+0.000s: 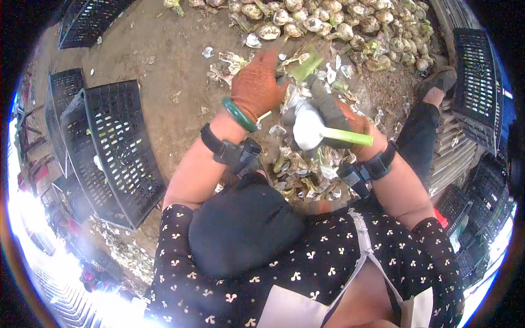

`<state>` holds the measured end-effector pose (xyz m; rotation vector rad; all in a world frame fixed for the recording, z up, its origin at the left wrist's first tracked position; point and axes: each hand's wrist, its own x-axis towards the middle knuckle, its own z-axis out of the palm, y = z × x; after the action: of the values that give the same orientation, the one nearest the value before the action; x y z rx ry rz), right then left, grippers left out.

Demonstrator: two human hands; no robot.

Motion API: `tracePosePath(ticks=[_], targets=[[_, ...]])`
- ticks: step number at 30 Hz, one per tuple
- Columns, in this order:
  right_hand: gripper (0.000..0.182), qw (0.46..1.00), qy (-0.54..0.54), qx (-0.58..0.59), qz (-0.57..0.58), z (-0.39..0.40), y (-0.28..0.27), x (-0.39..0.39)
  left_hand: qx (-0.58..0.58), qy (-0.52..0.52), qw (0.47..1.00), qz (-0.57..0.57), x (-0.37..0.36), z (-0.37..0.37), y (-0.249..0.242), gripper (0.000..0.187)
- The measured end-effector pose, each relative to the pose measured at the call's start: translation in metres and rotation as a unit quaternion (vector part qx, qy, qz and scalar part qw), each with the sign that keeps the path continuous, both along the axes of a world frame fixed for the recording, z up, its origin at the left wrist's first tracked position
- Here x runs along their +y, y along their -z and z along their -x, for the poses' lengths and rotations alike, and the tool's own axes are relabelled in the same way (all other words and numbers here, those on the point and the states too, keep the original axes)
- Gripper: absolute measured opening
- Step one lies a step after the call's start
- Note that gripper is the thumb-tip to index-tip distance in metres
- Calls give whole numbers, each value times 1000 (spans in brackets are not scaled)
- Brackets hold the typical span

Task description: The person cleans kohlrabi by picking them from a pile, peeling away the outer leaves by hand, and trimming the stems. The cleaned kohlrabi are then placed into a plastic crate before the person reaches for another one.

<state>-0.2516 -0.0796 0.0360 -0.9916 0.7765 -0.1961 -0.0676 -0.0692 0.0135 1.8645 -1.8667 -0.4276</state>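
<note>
My right hand (329, 109), in an orange and grey glove, is closed round a white peeled garlic bulb (308, 129). Its pale green stalk (347, 136) points right across my wrist. Just left of it, my left hand (258, 82) wears a similar glove, with a green bangle on the wrist. Its thumb stands apart from the motion-blurred fingers, and no object shows between them. Between the two hands, above the grey fingertips, is a blurred piece of green stalk (306, 66). Loose skins (306, 169) lie on the ground beneath my hands.
A large heap of unpeeled bulbs (350, 22) covers the ground ahead. Black plastic crates (117, 147) stand on the left, and another crate (477, 82) on the right. A dark rounded cloth shape (246, 227), likely my knee, rises below my left arm. A foot (437, 87) rests near the heap.
</note>
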Motion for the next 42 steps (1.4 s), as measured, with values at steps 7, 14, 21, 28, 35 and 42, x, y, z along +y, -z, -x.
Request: tracePosePath(ticks=[7, 14, 21, 28, 35, 42], targets=[[40, 971, 200, -71, -110, 3, 17, -9, 375, 14, 799, -470, 18, -26, -15, 39], [47, 972, 187, 57, 129, -11, -1, -10, 276, 27, 924, -264, 27, 3, 2, 33], [28, 931, 289, 111, 195, -13, 65, 6, 614, -17, 698, -368, 25, -2, -18, 30], [32, 935, 256, 123, 211, 10, 32, -37, 550, 48, 763, -337, 33, -31, -12, 43], [65, 758, -292, 419, 405, 31, 0, -35, 580, -3, 759, -296, 30, -30, -8, 37], [39, 868, -11, 114, 483, 31, 22, -22, 321, 74, 904, -274, 21, 20, -19, 41]])
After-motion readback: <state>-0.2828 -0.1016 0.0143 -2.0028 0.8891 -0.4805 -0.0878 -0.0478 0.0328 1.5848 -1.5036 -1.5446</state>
